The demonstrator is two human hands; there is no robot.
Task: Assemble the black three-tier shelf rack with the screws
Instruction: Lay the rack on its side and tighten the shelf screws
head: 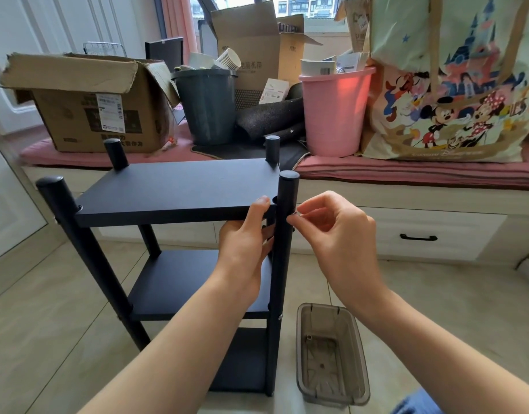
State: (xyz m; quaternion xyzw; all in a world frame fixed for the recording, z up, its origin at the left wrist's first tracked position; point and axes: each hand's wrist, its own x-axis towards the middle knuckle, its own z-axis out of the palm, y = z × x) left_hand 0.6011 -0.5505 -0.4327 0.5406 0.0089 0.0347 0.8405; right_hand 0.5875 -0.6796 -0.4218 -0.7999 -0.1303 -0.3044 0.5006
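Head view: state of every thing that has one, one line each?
Shelf rack: upright, three shelves on the posts.
Left hand: grips the top shelf's front right corner.
Right hand: pinches a small screw against the front right post.
Clear plastic bin: on the floor, open, nearly empty.
Cardboard box: flaps open.

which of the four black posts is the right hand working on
The near right post, closest to the camera. The right hand pinches something small against its side; the left hand grips the top shelf beside it.
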